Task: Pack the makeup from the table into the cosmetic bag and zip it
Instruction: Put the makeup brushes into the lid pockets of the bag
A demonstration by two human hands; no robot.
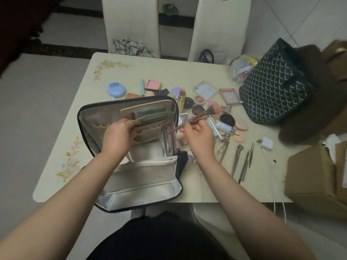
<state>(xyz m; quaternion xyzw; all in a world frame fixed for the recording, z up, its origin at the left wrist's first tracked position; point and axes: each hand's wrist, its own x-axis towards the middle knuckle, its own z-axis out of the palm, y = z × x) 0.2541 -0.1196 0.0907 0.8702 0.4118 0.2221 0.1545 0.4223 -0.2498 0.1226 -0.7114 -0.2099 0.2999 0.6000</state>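
Beige-lined cosmetic bag lies open; left hand pinches its inner divider, right hand beside it grips a makeup brush.

Your table is pale, with leaf sprigs printed along its left edge. On it the open cosmetic bag lies nearest you, overhanging the front edge. Beyond it sit a blue round case and a pink compact. To your right lie loose brushes (roughly parallel), round puffs, a white charger and a dark patterned bag.
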